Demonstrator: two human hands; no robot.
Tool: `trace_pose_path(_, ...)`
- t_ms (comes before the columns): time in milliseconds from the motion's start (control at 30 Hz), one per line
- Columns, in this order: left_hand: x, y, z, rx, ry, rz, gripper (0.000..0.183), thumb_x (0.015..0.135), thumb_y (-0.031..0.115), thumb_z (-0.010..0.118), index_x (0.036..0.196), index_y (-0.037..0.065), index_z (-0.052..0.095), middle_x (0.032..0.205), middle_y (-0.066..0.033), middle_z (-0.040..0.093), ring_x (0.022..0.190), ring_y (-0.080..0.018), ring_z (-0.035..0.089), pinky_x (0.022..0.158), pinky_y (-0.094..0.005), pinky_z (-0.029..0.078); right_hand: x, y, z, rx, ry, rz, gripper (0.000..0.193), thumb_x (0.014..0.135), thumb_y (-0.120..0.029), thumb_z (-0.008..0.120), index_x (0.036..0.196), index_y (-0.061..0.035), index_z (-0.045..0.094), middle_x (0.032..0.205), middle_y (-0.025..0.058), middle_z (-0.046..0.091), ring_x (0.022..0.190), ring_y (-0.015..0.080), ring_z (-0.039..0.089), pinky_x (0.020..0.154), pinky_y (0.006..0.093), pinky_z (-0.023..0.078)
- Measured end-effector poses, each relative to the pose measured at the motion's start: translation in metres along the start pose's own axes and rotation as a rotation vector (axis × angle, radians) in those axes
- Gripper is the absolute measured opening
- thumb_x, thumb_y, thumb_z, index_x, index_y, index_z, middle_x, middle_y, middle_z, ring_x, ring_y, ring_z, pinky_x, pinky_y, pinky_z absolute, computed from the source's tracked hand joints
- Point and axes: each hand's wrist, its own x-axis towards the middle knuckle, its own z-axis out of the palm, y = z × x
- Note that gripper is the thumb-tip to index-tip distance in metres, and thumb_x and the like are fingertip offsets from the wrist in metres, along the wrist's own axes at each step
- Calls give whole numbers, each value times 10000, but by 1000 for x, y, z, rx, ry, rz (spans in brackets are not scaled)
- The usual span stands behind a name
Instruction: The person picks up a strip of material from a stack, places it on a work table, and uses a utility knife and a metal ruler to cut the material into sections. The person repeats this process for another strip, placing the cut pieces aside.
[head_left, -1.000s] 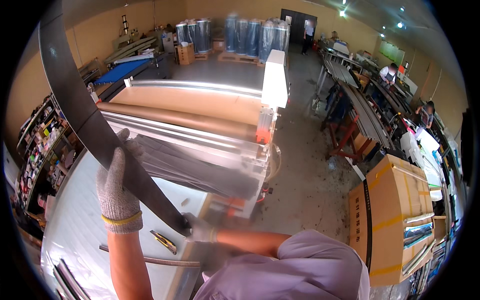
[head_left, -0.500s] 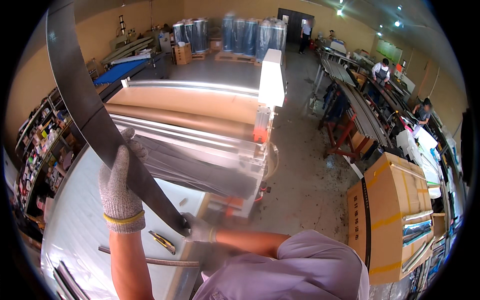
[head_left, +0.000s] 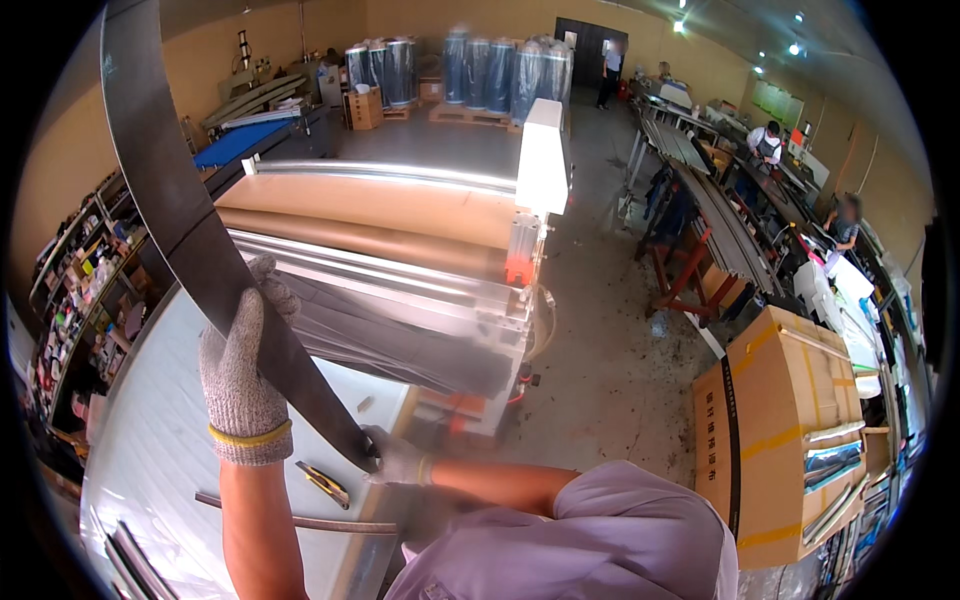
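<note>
A long, dark grey flat strip [head_left: 195,240] rises at a slant from the worktable towards the far left. My left hand [head_left: 243,365], in a grey knit glove with a yellow cuff band, is closed around its middle, thumb on the near face. At the strip's lower end, my right hand [head_left: 400,460], gloved alike, grips the end; its fingers are partly hidden. Beneath lies the pale worktable [head_left: 160,420]. A yellow and black utility knife [head_left: 324,485] rests there between my arms, with a thin grey bar [head_left: 335,525] nearer me and a small light piece [head_left: 366,404] beyond.
A roller machine [head_left: 380,215] with brown and grey sheeting stands past the table. Crowded shelves [head_left: 85,290] line the left. Right are a large cardboard box [head_left: 770,430] and a rack of long profiles [head_left: 705,190]. Two people work far right; another stands by the door.
The upper part of the dark strip has swung slightly to the right, and my left hand has shifted a little with it. My right hand stays almost in place.
</note>
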Motion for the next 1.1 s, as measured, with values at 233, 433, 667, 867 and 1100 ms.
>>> trace_pose_path(233,2,-3,2,-68,8,7,414,951,205,654,1224,-97,579,935,-76,613,889,-170,585,822,-306,475,1,4,2,-25,8,-16,900,724,-237,831,1445,-35,332,1164,215,616,973,338,667,863,420,532)
trace_pose_path(433,0,0,4,-20,38,-5,364,942,215,661,1169,-65,608,908,-60,598,852,-165,562,795,-310,455,1,6,2,-1,1,-17,899,726,-245,824,1446,-28,331,1149,219,620,999,337,663,873,418,530)
trace_pose_path(667,-2,-1,6,-32,84,28,287,937,208,665,1096,-27,625,890,-48,589,834,-156,558,780,-304,457,1,11,6,-6,16,-43,907,726,-251,825,1450,-27,327,1143,212,621,1007,336,661,878,416,529)
trace_pose_path(867,-1,-1,0,-24,60,-1,284,935,200,666,1106,-24,627,895,-45,597,835,-160,566,788,-314,466,-1,1,3,-13,-22,11,920,730,-254,831,1462,-50,311,1152,203,608,983,338,655,866,426,526)
trace_pose_path(1100,-3,0,7,-9,92,4,285,936,201,656,1101,-30,628,892,-49,594,826,-159,562,786,-313,464,0,8,5,-28,7,-8,942,729,-258,839,1473,-56,299,1157,204,612,948,335,657,853,424,522)
